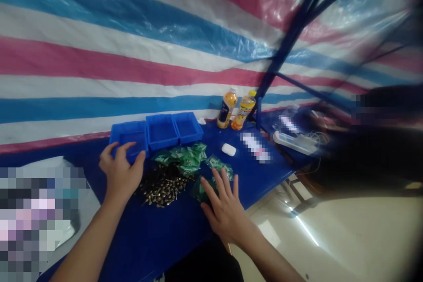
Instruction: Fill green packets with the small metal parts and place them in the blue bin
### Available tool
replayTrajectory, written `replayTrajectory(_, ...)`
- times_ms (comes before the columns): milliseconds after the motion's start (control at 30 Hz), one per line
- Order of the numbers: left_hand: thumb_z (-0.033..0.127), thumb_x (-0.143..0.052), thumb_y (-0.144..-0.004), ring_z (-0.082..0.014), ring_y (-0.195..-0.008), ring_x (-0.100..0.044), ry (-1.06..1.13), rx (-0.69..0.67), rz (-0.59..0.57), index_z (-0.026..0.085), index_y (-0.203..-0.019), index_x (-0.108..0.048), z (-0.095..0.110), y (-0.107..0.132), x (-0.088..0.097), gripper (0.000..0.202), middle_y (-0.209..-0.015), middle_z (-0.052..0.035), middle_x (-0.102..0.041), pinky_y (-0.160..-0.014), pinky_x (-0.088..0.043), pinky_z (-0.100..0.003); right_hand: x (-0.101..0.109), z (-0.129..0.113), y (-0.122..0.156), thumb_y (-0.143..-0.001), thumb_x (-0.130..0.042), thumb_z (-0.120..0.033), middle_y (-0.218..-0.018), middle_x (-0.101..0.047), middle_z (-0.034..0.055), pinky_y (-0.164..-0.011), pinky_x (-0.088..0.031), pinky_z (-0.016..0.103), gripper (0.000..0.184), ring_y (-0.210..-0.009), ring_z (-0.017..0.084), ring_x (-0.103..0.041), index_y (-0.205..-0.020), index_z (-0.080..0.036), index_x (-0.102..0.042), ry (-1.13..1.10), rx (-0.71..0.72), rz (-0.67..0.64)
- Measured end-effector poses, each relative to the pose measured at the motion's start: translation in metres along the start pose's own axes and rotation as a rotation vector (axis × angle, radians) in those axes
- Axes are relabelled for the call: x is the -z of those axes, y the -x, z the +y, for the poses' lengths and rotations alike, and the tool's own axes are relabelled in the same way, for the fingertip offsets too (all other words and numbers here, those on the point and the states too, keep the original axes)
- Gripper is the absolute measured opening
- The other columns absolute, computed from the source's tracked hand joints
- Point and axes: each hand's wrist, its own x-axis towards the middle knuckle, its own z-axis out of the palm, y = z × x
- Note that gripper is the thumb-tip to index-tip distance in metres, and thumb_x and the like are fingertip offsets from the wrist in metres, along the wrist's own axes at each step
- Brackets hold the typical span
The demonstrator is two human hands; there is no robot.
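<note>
My left hand (pixel 121 168) is at the near side of the leftmost blue plastic bin (pixel 128 130), its fingers spread and curved over the rim. Whether it touches the bin I cannot tell. Two more blue bins, a middle one (pixel 161 131) and a right one (pixel 187 127), stand in a row with it. My right hand (pixel 226 202) is spread with its fingers over some green plastic packets (pixel 198 190). More green packets (pixel 185 156) lie in front of the bins. Between my hands is a pile of small brassy metal pieces (pixel 165 188), too small to name exactly.
Two drink bottles, one with a white cap (pixel 227 108) and one with a yellow cap (pixel 243 111), stand at the back. A small white case (pixel 228 149) lies on the blue table (pixel 158 238). Farther right are a power strip (pixel 295 142) and a blurred person (pixel 373 154).
</note>
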Motion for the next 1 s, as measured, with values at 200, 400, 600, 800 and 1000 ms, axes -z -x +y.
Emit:
replayTrajectory(200,0.040,-0.053,-0.088,-0.0312,-0.135,-0.033,0.060,0.044,-0.052,0.021,-0.117,-0.059,-0.006,-0.002,0.002,0.035,-0.137,-0.0136,-0.036,-0.113,-0.030,-0.049,0.007,0.009,0.038,-0.091,-0.049,-0.042,-0.147,-0.042,0.0134,-0.105,-0.025,0.070,0.063,-0.129,0.040,-0.042,-0.150,-0.029,-0.030,0.124,-0.110,0.067)
replayTrajectory(400,0.040,-0.053,-0.088,-0.0265,-0.136,-0.034,0.104,0.033,-0.042,0.023,-0.115,-0.059,-0.007,-0.002,0.002,0.032,-0.139,-0.0110,-0.034,-0.114,-0.030,-0.045,0.012,0.019,0.067,-0.092,-0.052,-0.033,-0.142,-0.048,0.0107,-0.110,-0.028,0.062,0.054,-0.129,0.033,-0.045,-0.144,-0.027,-0.041,0.192,0.115,-0.078)
replayTrajectory(600,0.040,-0.055,-0.087,-0.0345,-0.139,-0.024,-0.176,-0.135,-0.027,0.021,-0.121,-0.060,0.009,0.005,0.010,0.039,-0.146,-0.0124,-0.032,-0.115,-0.019,-0.053,0.013,0.037,0.069,-0.089,-0.053,-0.010,-0.113,-0.063,0.0082,-0.110,-0.033,0.056,0.038,-0.117,0.025,-0.055,-0.124,-0.023,-0.058,0.119,0.266,0.072)
replayTrajectory(800,0.043,-0.049,-0.091,-0.0405,-0.135,-0.026,-0.404,-0.164,-0.252,0.028,-0.132,-0.054,0.027,-0.001,0.008,0.044,-0.139,-0.0121,-0.047,-0.104,-0.007,-0.077,0.012,0.048,0.064,-0.089,-0.052,-0.011,-0.111,-0.062,0.0086,-0.101,-0.046,0.043,0.023,-0.109,0.023,-0.059,-0.107,-0.023,-0.059,-0.217,0.192,0.215)
replayTrajectory(1000,0.049,-0.031,-0.096,-0.0466,-0.140,-0.014,-0.519,-0.165,-0.401,0.036,-0.143,-0.040,0.023,-0.012,-0.002,0.050,-0.151,-0.0117,-0.033,-0.094,0.003,-0.085,0.012,0.033,0.018,-0.098,-0.033,-0.027,-0.129,-0.051,0.0094,-0.093,-0.047,0.039,0.017,-0.119,0.024,-0.052,-0.095,-0.023,-0.049,-0.774,-0.222,0.217)
